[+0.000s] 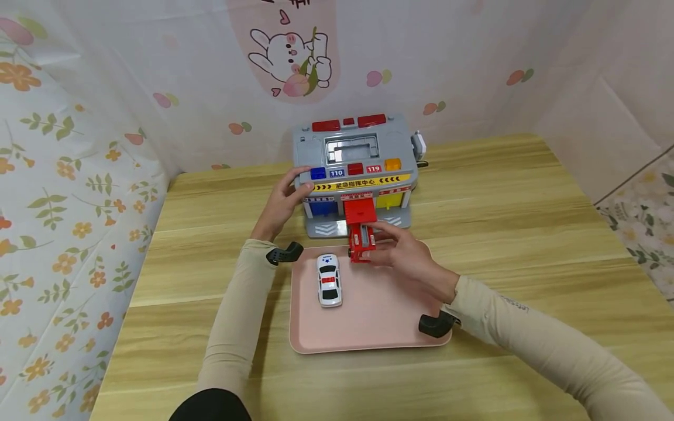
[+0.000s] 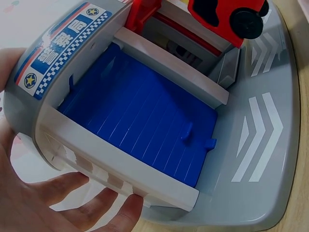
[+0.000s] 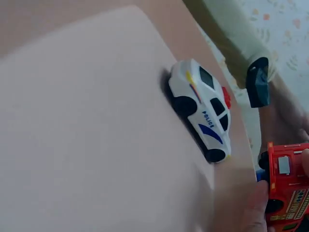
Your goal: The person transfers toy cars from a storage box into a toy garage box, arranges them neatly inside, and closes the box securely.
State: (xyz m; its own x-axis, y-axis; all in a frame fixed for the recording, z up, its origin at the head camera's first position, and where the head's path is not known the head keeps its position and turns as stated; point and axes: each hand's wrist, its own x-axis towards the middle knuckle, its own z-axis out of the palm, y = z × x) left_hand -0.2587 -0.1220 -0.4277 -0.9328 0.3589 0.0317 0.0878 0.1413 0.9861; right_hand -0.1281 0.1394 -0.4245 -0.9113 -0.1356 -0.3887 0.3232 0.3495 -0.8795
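Right hand (image 1: pixel 402 254) has the red fire truck (image 1: pixel 356 241) pinched just below the raised red flap (image 1: pixel 360 210), around mid-frame; left hand (image 1: pixel 280 207) grips the toy garage (image 1: pixel 315 149) by its left end. If the truck got pushed up-frame crooked, I reckon it could snag that flap or the white post (image 2: pixel 169 65) (looks tight). Its long axis runs roughly up-down the frame, one end toward the garage, can't tell if that's the nose. The police car (image 1: pixel 329 286) sits lower left on the tray (image 1: pixel 376 321).
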